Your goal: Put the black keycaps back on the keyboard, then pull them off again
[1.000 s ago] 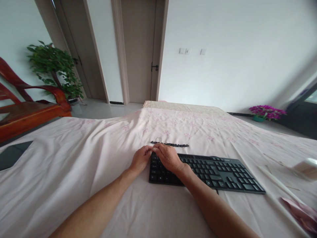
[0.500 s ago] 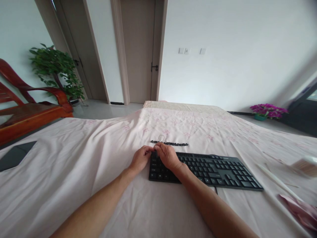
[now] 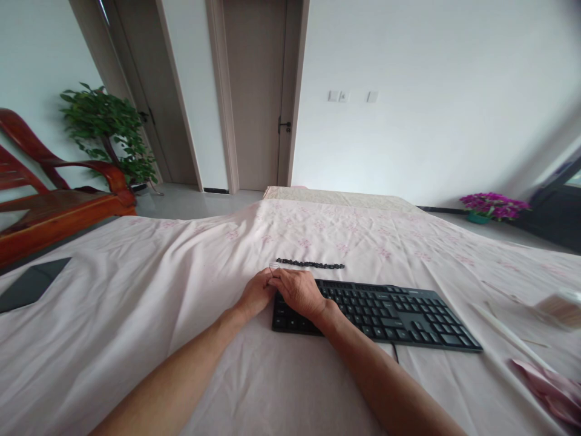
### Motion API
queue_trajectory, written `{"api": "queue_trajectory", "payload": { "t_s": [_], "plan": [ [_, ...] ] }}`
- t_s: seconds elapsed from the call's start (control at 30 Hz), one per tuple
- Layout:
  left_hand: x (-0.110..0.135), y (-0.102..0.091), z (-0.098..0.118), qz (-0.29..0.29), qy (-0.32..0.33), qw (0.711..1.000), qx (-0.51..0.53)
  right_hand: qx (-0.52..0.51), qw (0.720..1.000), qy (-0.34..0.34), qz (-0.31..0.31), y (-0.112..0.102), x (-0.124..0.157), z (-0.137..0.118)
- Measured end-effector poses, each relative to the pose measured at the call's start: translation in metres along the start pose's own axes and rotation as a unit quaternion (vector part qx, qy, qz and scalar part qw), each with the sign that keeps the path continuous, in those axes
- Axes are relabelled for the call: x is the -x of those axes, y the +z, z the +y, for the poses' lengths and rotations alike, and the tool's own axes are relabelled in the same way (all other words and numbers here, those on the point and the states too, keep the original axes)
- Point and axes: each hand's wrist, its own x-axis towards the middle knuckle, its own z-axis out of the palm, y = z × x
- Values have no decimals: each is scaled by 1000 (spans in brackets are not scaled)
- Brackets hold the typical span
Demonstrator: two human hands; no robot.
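A black keyboard (image 3: 415, 324) lies on the pale cloth, with my hands over its upper left corner. My right hand (image 3: 299, 292) is closed on a thin wire keycap puller (image 3: 274, 266), whose loop sticks up beyond the fingertips. Against those fingertips, my left hand (image 3: 256, 293) is closed in a pinch at the keyboard's left edge; what it grips, if anything, is hidden. Just behind the keyboard runs a row of loose black keycaps (image 3: 311, 264).
A pale flowered cloth (image 3: 204, 363) covers the table. On the right lie a clear container of thin sticks (image 3: 560, 310), a white rod (image 3: 506, 330) and a pink cloth (image 3: 547, 387). A dark flat object (image 3: 34, 283) is at the left, near a wooden chair (image 3: 68, 203).
My right hand has moved left and turned, bringing the wire loop from above the keycap row to beside my left fingers. The keyboard stays in place.
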Motion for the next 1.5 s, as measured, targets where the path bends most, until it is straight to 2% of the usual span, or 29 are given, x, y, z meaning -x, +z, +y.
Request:
{"api": "queue_trajectory", "payload": {
  "t_s": [0.2,0.4,0.53,0.7,1.03,1.17,1.3,1.5],
  "plan": [
    [1,-5,3,-53,47,998,0,-43,996,71,40,6,1,9],
    [0,-3,1,-51,52,997,3,-79,992,33,96,10,10,12],
    [0,-2,1,-44,51,998,16,-110,978,71,160,10,12,13],
    [1,-2,4,-38,41,998,32,-127,979,58,150,8,13,12],
    [4,-2,5,33,-20,997,68,-239,927,182,225,8,12,19],
    [3,-9,2,8,-29,998,48,-263,915,207,227,6,11,20],
    [0,-15,1,-23,-31,998,55,-268,915,205,221,5,12,20],
    [0,-17,4,-37,-41,996,73,-267,917,201,217,6,13,21]
  ]
}}
